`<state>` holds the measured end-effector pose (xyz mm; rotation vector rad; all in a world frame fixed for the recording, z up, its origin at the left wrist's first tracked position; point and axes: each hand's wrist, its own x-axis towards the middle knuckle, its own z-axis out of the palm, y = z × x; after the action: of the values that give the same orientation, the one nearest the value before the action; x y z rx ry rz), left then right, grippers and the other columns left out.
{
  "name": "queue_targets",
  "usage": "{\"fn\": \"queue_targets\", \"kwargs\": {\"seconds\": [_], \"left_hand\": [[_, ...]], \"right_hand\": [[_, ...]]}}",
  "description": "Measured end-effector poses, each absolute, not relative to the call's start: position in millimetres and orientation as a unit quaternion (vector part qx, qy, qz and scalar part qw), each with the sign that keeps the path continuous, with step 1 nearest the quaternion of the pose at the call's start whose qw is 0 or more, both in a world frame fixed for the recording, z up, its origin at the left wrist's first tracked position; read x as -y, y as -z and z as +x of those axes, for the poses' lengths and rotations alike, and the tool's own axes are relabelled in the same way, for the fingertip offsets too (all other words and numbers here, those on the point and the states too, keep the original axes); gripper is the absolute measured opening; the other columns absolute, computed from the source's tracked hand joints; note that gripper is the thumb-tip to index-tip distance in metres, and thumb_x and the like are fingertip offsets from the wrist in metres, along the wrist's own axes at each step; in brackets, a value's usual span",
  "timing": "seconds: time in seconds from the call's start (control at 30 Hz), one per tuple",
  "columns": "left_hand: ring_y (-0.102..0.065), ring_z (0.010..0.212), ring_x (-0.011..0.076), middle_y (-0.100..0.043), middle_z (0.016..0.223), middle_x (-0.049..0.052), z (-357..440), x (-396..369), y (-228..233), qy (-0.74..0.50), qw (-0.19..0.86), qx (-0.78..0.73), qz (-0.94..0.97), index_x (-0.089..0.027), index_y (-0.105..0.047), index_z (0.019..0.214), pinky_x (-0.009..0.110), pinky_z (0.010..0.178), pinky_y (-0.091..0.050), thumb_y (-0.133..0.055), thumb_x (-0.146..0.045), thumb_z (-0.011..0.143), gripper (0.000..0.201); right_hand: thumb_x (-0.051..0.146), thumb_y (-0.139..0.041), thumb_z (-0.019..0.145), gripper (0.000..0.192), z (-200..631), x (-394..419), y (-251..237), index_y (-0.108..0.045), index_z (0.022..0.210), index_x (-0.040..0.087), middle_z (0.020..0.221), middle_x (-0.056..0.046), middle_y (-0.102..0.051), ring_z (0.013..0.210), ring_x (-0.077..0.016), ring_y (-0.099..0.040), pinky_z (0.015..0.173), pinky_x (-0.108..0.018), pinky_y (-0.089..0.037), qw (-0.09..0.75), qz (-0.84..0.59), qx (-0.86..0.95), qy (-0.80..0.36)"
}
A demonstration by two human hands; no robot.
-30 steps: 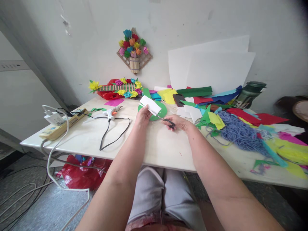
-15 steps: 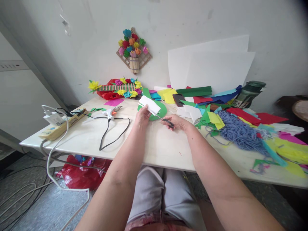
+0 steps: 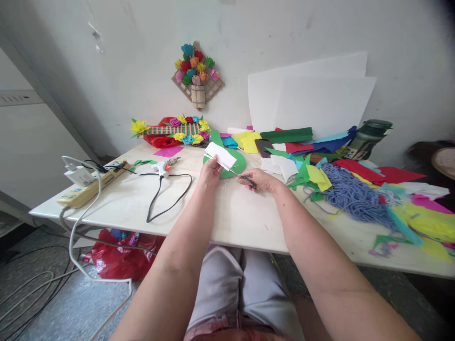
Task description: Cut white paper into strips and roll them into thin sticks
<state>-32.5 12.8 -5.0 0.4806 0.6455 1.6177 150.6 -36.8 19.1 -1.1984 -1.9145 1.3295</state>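
Note:
My left hand [image 3: 211,172] is closed on a piece of white paper [image 3: 221,156], pinching its lower left part. In my right hand [image 3: 261,180] is a pair of scissors [image 3: 248,181] with black handles, my fingers wrapped round them. The blades meet the paper's lower right corner; whether they are apart I cannot tell. Beneath the paper a green rounded cut-out [image 3: 241,162] lies on the table [image 3: 245,222], its narrow upper part reaching toward the wall. Loose white paper [image 3: 284,166] rests just beyond my right hand.
A white glue gun [image 3: 161,166] with a black cord and a power strip [image 3: 94,182] are on the left. Flower-decorated woven work [image 3: 177,129] lies at the back. Blue yarn [image 3: 355,194], coloured paper and a dark green bottle [image 3: 369,139] are on the right.
The white paper has shifted very slightly downward, and the scissors slightly left. Both hands keep nearly the same place and hold.

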Motion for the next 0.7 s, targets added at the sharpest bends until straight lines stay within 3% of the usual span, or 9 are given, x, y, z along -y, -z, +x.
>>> {"fn": "queue_targets", "kwargs": {"seconds": [0.4, 0.7], "left_hand": [[-0.067, 0.07, 0.014, -0.069, 0.073, 0.003, -39.2, -14.9, 3.4, -0.706, 0.613, -0.292, 0.201, -0.017, -0.059, 0.081, 0.024, 0.07, -0.052, -0.063, -0.023, 0.078, 0.008], [-0.068, 0.072, 0.0147, -0.069, 0.072, 0.003, -37.2, -12.2, 0.2, -0.714, 0.6, -0.304, 0.191, -0.017, -0.059, 0.083, 0.024, 0.072, -0.052, -0.065, -0.022, 0.077, 0.01]], "right_hand": [[0.041, -0.071, 0.066, 0.031, 153.5, 36.9, -19.4, -0.062, 0.074, 0.012, 0.044, 0.006, -0.046, 0.035, -0.0036, -0.037, 0.034, -0.018, -0.029, 0.258, -0.428, 0.727, -0.471], [0.031, -0.068, 0.071, 0.026, 152.4, 33.8, -15.8, -0.061, 0.088, 0.013, 0.045, 0.007, -0.047, 0.034, -0.004, -0.037, 0.032, -0.017, -0.028, 0.284, -0.436, 0.71, -0.475]]}}
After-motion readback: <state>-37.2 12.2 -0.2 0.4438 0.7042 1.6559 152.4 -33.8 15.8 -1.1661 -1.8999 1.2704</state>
